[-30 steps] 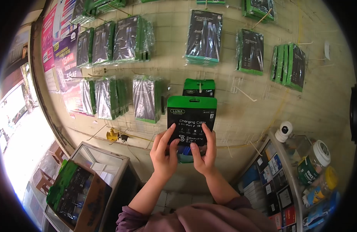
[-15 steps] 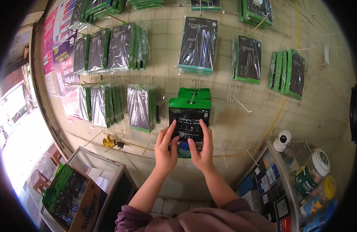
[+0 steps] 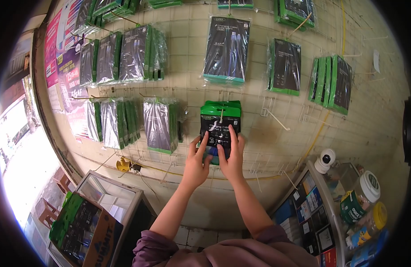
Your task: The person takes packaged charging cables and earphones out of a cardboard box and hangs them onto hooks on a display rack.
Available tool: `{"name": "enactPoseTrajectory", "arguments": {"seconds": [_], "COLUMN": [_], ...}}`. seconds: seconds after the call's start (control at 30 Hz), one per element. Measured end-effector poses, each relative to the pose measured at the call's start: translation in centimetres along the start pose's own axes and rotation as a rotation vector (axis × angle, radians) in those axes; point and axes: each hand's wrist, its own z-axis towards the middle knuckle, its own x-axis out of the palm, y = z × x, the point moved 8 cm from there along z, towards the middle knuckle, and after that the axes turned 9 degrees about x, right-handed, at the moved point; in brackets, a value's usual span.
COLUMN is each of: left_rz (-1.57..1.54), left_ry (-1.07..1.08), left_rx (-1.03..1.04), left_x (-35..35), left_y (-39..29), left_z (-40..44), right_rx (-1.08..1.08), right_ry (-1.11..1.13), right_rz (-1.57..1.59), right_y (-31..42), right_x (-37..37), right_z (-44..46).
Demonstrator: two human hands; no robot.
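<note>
A black and green charging cable pack [image 3: 218, 134] hangs at the middle of the wire grid, against another green-topped pack behind it. A hook's rod sticks out through its top slot. My left hand [image 3: 197, 166] is on the pack's lower left side, index finger stretched up its front and thumb near the bottom. My right hand [image 3: 233, 163] grips the right side the same way, its index finger along the edge. The fingertips behind the pack are hidden. Left of it hang silvery-wrapped packs [image 3: 157, 124]; above it hangs a larger wrapped charging cable pack [image 3: 226, 51].
Bare hooks [image 3: 276, 119] jut out to the right. An open carton [image 3: 108, 236] of green-topped packs sits on a glass case [image 3: 136, 196] at lower left. At right, a white camera [image 3: 324, 161] and plastic jars [image 3: 370, 187] stand on a cabinet.
The pack has moved away from me and back along the hook, against the pack behind it. Both hands have moved forward with it, and the hook's rod now shows in front.
</note>
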Motion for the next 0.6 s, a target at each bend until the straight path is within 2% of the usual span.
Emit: {"name": "enactPoseTrajectory", "arguments": {"seconds": [0.13,0.23,0.27,0.37,0.4,0.47,0.53,0.6], "left_rz": [-0.007,0.024,0.042,0.082,0.085,0.137,0.181,0.281], "left_ry": [0.027,0.025,0.023,0.015,0.017,-0.035,-0.057,-0.109], "left_rx": [-0.038,-0.028,-0.03,-0.058,-0.072,-0.096,-0.128,-0.206], "left_x": [-0.4,-1.5,-2.0,-4.7,-6.0,-9.5,-13.4,-18.0], "left_y": [-0.4,-0.7,-0.7,-0.7,-0.7,-1.8,-2.3,-2.3], "left_z": [-0.2,-1.5,-2.1,-4.7,-5.5,-6.8,-8.9,-11.2], "right_rx": [0.067,0.059,0.06,0.002,0.003,-0.13,-0.136,-0.133], "right_ry": [0.021,-0.127,-0.114,-0.257,-0.236,-0.18,-0.111,0.07], "right_rz": [0.045,-0.157,-0.146,-0.073,-0.048,-0.012,0.087,0.259], "right_y": [-0.6,0.2,0.8,3.7,4.5,7.4,10.2,13.0], "right_x": [0.5,0.1,0.4,0.5,1.2,3.0,5.4,9.0], "right_z": [-0.8,-2.9,-3.6,-5.9,-6.7,-8.6,-10.2,-12.0]}}
